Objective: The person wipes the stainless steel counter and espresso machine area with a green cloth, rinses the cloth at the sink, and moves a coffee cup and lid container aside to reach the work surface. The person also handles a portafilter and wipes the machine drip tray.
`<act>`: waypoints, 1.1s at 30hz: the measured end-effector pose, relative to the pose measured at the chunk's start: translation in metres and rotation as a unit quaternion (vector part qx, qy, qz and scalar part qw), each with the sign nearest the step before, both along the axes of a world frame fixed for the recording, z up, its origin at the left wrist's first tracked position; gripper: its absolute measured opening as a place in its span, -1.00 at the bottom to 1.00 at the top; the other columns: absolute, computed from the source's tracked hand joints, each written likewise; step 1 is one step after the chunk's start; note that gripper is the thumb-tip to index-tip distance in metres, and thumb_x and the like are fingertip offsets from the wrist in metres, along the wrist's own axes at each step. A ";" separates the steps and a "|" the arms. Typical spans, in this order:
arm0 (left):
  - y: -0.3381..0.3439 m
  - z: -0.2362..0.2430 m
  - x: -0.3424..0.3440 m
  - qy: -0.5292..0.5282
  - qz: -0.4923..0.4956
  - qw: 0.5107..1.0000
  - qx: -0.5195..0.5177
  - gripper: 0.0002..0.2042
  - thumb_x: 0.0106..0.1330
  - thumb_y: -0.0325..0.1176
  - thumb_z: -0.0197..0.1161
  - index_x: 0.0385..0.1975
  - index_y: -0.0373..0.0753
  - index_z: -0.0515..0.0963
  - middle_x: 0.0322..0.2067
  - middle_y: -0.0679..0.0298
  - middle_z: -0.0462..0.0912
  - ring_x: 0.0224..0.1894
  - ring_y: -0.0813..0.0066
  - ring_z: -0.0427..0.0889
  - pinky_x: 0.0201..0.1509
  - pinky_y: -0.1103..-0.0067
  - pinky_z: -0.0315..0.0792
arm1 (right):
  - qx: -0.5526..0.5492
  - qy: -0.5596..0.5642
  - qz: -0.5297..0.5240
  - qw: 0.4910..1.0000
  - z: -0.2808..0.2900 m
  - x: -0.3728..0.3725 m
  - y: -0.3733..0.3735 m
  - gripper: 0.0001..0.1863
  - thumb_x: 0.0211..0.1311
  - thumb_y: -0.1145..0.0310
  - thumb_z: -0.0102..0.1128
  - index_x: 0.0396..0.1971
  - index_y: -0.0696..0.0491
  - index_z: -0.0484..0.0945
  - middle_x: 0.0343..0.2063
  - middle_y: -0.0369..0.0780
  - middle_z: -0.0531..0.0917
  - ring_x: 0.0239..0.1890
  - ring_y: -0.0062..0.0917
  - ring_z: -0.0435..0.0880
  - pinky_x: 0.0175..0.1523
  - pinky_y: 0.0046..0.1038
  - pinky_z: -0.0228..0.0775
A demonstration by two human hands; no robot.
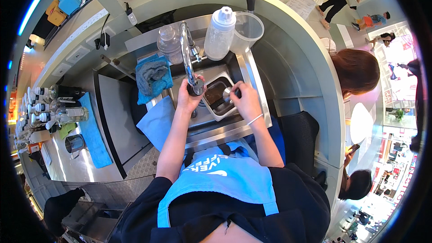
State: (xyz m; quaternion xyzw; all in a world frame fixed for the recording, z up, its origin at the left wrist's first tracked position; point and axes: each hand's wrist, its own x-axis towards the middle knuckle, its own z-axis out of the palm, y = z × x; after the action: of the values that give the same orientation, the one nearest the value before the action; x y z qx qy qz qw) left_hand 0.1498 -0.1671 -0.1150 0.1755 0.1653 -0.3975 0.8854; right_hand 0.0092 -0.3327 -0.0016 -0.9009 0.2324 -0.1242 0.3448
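My left hand [189, 96] is closed round a small dark round piece [196, 88], directly under the mouth of the chrome tap [187, 56]. My right hand [247, 102] pinches a small silver-and-black piece [227, 93] above a rectangular metal pan [218, 114] sitting in the sink [204, 128]. Brownish liquid and a dark item show inside the pan. What kind of parts the two hands hold is too small to make out. Whether water runs from the tap cannot be seen.
Behind the sink stand a clear bottle [169, 45], a white-capped squeeze bottle [219, 36] and a clear pitcher [248, 29]. Grey and blue cloths [153, 76] lie at its left edge. Several bottles [54, 108] line the left counter. A curved counter wall [310, 40] encloses the right; people are beyond it.
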 end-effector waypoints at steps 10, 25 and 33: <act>-0.015 -0.007 0.001 0.119 -0.003 0.992 -0.041 -0.64 0.52 -0.13 -0.06 -0.10 -0.32 0.53 -0.11 0.13 0.62 0.00 0.21 0.60 0.16 0.25 0.52 | -0.123 -0.013 -0.014 0.992 -0.015 -0.004 -0.080 -0.62 -0.18 0.49 0.48 -0.28 0.05 0.55 -0.38 -0.10 0.65 -0.28 -0.14 0.67 -0.11 -0.23 0.52; -0.022 0.011 0.005 0.086 -0.065 0.992 0.058 -0.61 0.52 -0.19 -0.01 0.08 -0.41 0.45 0.18 -0.02 0.53 0.30 0.08 0.46 0.36 0.12 0.39 | -0.073 0.095 0.051 0.991 -0.012 -0.121 -0.050 -0.61 -0.17 0.53 0.46 -0.24 0.05 0.57 -0.29 -0.11 0.65 -0.15 -0.15 0.64 -0.02 -0.24 0.53; -0.017 0.014 -0.001 -0.091 -0.068 0.975 0.193 -0.54 0.46 -0.10 0.18 0.07 -0.43 0.48 0.10 -0.04 0.57 0.19 0.12 0.57 0.24 0.28 0.54 | -0.103 0.164 0.019 0.981 -0.022 -0.121 -0.038 -0.59 -0.15 0.53 0.44 -0.21 0.03 0.55 -0.26 -0.14 0.62 -0.13 -0.16 0.64 0.00 -0.22 0.53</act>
State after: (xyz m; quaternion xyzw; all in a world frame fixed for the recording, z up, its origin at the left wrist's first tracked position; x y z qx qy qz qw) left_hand 0.1491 -0.1846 -0.1008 0.3897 0.1453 -0.3994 0.8170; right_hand -0.1123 -0.3710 -0.0238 -0.9442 0.2543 0.0089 0.2093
